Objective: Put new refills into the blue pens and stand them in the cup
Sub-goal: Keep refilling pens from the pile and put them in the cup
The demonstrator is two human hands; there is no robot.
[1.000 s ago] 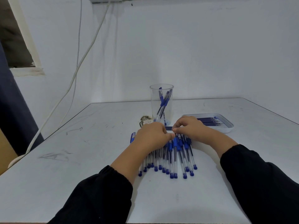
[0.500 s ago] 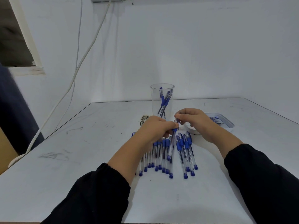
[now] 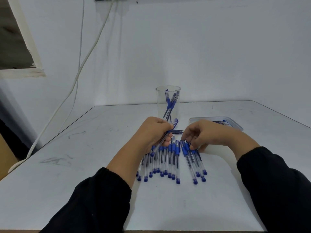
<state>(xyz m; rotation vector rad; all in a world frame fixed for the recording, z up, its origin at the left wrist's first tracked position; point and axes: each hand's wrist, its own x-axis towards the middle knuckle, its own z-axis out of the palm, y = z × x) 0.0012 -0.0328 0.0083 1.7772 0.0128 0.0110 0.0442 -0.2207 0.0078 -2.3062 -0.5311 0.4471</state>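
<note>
A row of several blue pens [image 3: 170,160] with clear barrels lies on the white table [image 3: 84,165] in front of me. My left hand [image 3: 154,133] grips one blue pen [image 3: 175,123], lifted and tilted, its upper end pointing at the cup. My right hand [image 3: 208,137] hovers low over the right group of pens, its loosely curled fingertips touching their blue grips; I see nothing held in it. A clear plastic cup [image 3: 168,89] behind the hands holds a few blue pens upright. One loose refill [image 3: 177,131] lies flat between the hands.
A shallow clear tray [image 3: 237,126] with dark blue refills [image 3: 220,122] sits at the right behind my right hand. White cables [image 3: 75,81] hang down the wall at the left, past the table's left edge. The wall stands close behind the cup.
My left hand has lifted one pen out of the row and tilted it. My right hand has let go of that pen's top and dropped onto the right group of pens.
</note>
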